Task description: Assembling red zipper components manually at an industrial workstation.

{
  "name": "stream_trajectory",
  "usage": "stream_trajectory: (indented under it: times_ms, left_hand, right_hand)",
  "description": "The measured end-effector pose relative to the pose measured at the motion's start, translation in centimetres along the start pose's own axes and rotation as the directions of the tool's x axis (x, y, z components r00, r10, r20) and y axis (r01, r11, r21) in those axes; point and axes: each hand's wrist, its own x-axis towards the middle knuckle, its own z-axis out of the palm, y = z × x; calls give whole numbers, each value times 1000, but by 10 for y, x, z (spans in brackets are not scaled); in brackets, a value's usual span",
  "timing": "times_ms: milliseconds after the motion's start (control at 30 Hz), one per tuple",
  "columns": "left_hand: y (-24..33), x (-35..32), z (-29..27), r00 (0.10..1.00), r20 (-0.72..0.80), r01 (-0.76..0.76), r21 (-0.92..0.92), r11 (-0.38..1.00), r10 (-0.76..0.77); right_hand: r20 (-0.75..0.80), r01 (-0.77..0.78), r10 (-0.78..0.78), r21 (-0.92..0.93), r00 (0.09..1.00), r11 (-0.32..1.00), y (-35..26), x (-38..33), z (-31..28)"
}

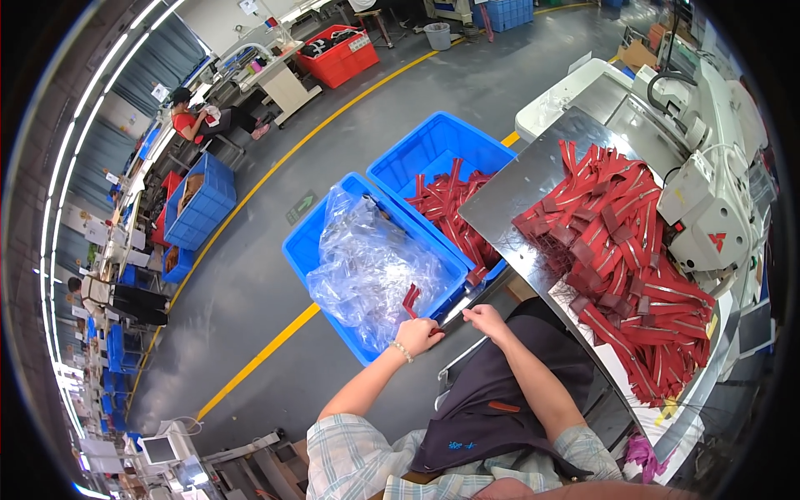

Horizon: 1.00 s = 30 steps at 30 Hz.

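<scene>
My left hand point(419, 336) is closed around a short red zipper point(411, 300). One end of it sticks up over the plastic-lined bin, and a bit of red shows at my fingertips. Just to the right, apart from it, my right hand point(486, 321) is closed in a pinch; anything between those fingers is too small to make out. Clear plastic bags point(367, 262) fill the near blue bin point(293, 250). Behind it, a second blue bin point(392, 162) holds loose red zippers point(450, 204). A large heap of red zippers point(612, 250) covers much of the table at my right.
The metal tabletop point(508, 212) has a corner jutting toward the bins. A white sewing machine point(708, 217) stands at its far right. Across the aisle, a seated person point(190, 125) and a standing person point(125, 300) are near workbenches. A red crate point(337, 62) stands farther back.
</scene>
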Motion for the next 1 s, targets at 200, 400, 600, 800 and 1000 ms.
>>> stream_trajectory:
  times_ms: [200, 400, 600, 800, 1000]
  left_hand:
    - [4, -1, -5, 999, 37, 28, -9, 1000, -28]
    - [-4, -5, -1, 999, 6, 52, -39, 998, -52]
    - [-5, -7, 0, 998, -2, 63, -40, 997, -64]
    - [-4, -7, -2, 997, 16, 70, -41, 997, -70]
    - [-9, -6, -7, 995, -46, 80, -120, 989, -86]
  right_hand:
    - [94, -151, 131, 253, 987, 956, -9, -6, 1]
    - [62, -217, 208, 253, 976, 943, -3, -20, -11]
    - [126, -243, 215, 282, 968, 928, -6, -16, -6]
    - [110, -207, 183, 289, 977, 935, -12, -5, 8]
    - [-28, -65, 74, 247, 997, 967, -2, -14, 2]
